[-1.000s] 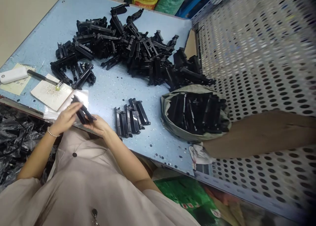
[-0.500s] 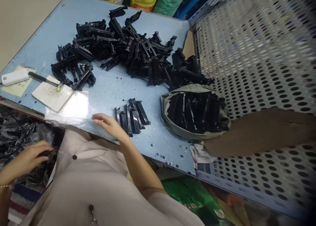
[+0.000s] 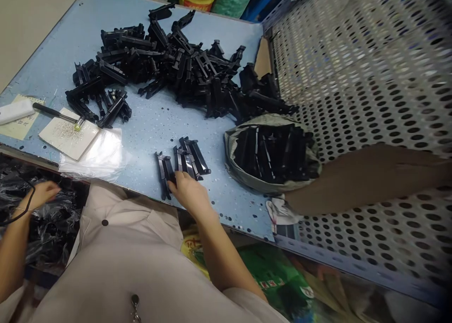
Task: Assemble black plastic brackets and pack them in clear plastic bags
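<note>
A second ago your two hands met over one black part at the table edge; now they are well apart. Your right hand (image 3: 190,191) has moved onto the short row of black parts (image 3: 192,157), where half a second ago it hung open beside it. Its fingers are bent over the near ends of the parts and touch them, but you cannot tell whether they pinch one. Your left hand (image 3: 44,192) is down past the table edge above the plastic-wrapped heap (image 3: 52,233), fingers curled, with a black cord (image 3: 32,196) looping by the wrist; whether it grips anything cannot be told.

To the right of the row, the grey-green cloth bag (image 3: 231,158) sits open-mouthed on the table (image 3: 148,125), packed with black parts (image 3: 278,153), some showing bright edges. The heap to your left is in clear, crumpled plastic over dark contents.

The parts in the row are long, narrow and glossy, with ridged sides and hooked ends, lying side by side at a slant. The leftmost part (image 3: 163,174) lies slightly apart from the others at its far end. Many similar parts are jumbled in the large pile (image 3: 190,73) beyond.
</note>
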Available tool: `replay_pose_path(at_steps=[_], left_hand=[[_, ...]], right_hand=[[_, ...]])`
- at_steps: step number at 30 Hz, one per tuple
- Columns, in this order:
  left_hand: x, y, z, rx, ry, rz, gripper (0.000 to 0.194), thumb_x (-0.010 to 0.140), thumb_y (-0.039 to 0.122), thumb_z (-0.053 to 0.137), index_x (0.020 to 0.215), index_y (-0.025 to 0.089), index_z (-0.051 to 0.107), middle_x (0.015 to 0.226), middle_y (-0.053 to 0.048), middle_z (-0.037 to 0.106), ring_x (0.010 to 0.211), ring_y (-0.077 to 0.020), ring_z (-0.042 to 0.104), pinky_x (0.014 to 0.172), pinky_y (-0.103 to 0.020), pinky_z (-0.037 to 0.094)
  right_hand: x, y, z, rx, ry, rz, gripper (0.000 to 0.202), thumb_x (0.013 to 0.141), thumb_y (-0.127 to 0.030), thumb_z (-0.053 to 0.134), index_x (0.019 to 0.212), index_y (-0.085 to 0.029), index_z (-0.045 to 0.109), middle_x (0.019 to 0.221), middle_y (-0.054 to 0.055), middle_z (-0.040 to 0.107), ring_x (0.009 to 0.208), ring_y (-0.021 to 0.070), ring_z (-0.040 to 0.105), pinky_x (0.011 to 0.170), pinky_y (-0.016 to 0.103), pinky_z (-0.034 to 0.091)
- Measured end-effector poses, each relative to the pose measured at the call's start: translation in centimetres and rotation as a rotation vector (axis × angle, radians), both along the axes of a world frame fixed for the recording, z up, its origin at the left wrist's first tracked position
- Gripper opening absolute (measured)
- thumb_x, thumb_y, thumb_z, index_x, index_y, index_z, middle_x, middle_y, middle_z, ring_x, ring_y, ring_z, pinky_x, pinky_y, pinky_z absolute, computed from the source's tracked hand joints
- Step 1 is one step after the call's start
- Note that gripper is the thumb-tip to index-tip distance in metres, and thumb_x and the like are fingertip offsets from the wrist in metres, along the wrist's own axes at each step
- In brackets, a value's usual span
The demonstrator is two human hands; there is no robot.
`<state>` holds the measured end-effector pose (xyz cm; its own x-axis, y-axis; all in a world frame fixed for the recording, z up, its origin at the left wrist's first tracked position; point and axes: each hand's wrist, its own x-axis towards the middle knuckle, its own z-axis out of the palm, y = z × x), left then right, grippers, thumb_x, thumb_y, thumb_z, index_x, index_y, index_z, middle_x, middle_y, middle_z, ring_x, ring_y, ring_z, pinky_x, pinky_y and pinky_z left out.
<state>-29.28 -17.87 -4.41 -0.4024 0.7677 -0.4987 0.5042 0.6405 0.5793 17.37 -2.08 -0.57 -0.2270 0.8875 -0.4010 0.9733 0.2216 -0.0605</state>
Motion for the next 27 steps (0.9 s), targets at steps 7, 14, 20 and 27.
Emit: replay_pose_path(at_steps=[7,14,20,27], left_hand=[[19.2,12.4,0.1,0.534,0.224,-0.371,0.018,0.083,0.035,0.073,0.081,0.020,0.064,0.095,-0.012,0.066,0.092,-0.0267,0.060,0.080,-0.036,0.048],[15.6,14.0,-1.0,0.443,-0.516,0.120,0.034,0.069,0.048,0.083,0.071,0.018,0.068,0.062,0.001,0.058,0.058,-0.0126,0.049,0.058,-0.026,0.039],[16.4,14.2,-0.2,0.417,-0.770,0.277,0.043,0.053,0.047,0.092,0.067,0.015,0.066,0.059,0.003,0.057,0.052,-0.0067,0.044,0.050,-0.022,0.032],[15.4,14.0,0.2,0.447,-0.857,0.379,0.038,0.063,0.043,0.086,0.076,0.016,0.064,0.071,0.000,0.063,0.061,-0.0099,0.056,0.058,-0.024,0.045]], right_hand=[[0.4,1.0,-1.5,-0.093,0.222,-0.067,0.025,0.099,-0.029,0.049,0.112,-0.013,0.063,0.106,0.016,0.072,0.091,0.0266,0.069,0.076,0.034,0.046],[-1.8,0.7,-3.2,-0.596,1.379,-0.385,0.033,0.084,-0.040,0.065,0.109,-0.020,0.071,0.092,0.002,0.071,0.081,0.0165,0.063,0.074,0.028,0.051],[-10.7,1.6,-4.1,-0.975,1.661,-0.467,0.029,0.072,-0.038,0.083,0.092,-0.019,0.074,0.079,0.000,0.072,0.068,0.0116,0.061,0.065,0.022,0.050],[-13.2,3.3,-6.3,-1.084,1.739,-0.545,0.032,0.071,-0.040,0.084,0.089,-0.016,0.072,0.082,0.005,0.076,0.075,0.0164,0.068,0.069,0.027,0.057]])
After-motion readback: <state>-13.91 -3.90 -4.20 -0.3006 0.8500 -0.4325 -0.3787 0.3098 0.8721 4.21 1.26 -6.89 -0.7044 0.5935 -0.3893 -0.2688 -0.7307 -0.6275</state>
